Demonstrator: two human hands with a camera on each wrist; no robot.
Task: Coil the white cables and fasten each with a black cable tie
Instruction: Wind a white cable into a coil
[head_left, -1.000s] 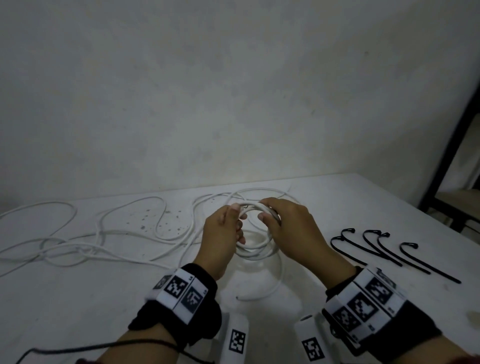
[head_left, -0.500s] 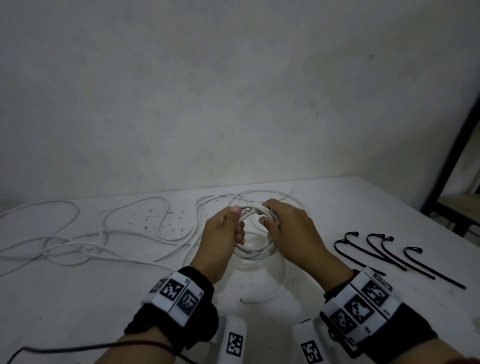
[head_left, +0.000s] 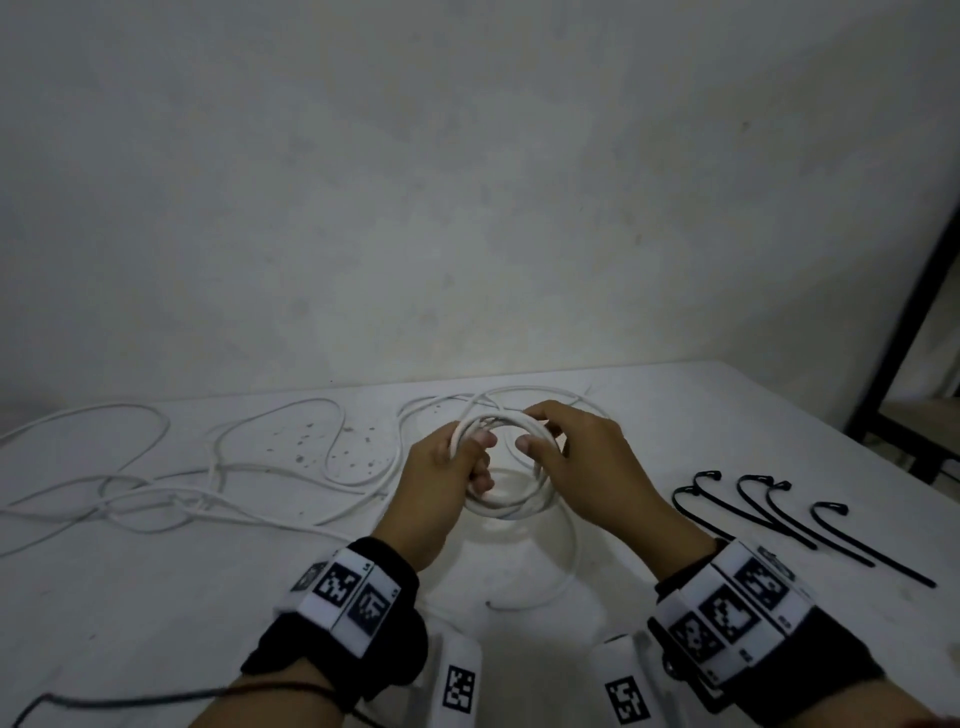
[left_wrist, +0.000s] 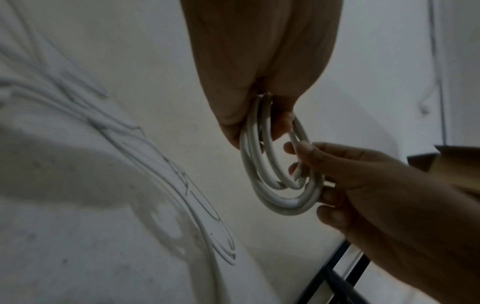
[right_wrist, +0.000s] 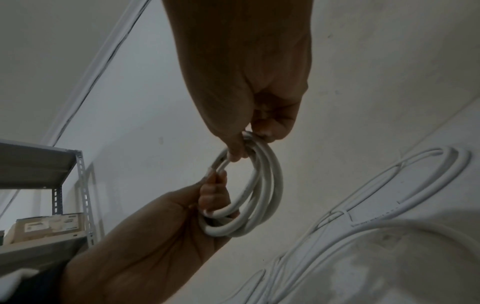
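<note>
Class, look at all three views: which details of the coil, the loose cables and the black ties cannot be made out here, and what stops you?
- Coil, head view: turns under both hands hidden.
- Loose white cables, head view: left ends cut by the frame edge; how many cables, unclear in the tangle.
- Black cable ties, head view: overlapping, count uncertain.
- Boxes on the shelf, right wrist view: labels too small and dim.

Smooth plastic-looking white cable (head_left: 498, 506), matt speckled tabletop (head_left: 156, 597), glossy blk ties (head_left: 779, 519).

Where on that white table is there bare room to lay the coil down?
Bare: the near-left table in front of the loose white cables, and the far right corner behind the black cable ties. Crowded: around both hands.
</note>
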